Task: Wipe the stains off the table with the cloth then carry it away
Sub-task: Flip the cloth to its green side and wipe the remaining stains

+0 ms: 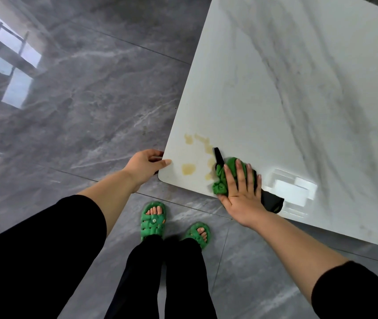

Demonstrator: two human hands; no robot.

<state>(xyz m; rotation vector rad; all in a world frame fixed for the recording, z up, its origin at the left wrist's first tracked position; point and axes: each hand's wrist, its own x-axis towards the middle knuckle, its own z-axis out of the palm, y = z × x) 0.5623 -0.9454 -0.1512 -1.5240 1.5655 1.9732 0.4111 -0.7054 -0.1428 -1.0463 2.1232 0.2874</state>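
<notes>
A white marble table (298,100) fills the right of the view, its near corner pointing at me. Yellow-brown stains (189,168) lie in several patches on that corner. A crumpled green and black cloth (222,178) sits just right of the stains, near the table's front edge. My right hand (240,189) presses flat on the cloth with straight, spread fingers. My left hand (145,164) grips the table's corner, thumb on top and fingers curled under the edge.
Glossy grey marble floor tiles (79,100) spread to the left and below the table. My feet in green slippers (153,221) stand close to the table's corner. A window reflection shines on the tabletop to the right of the cloth.
</notes>
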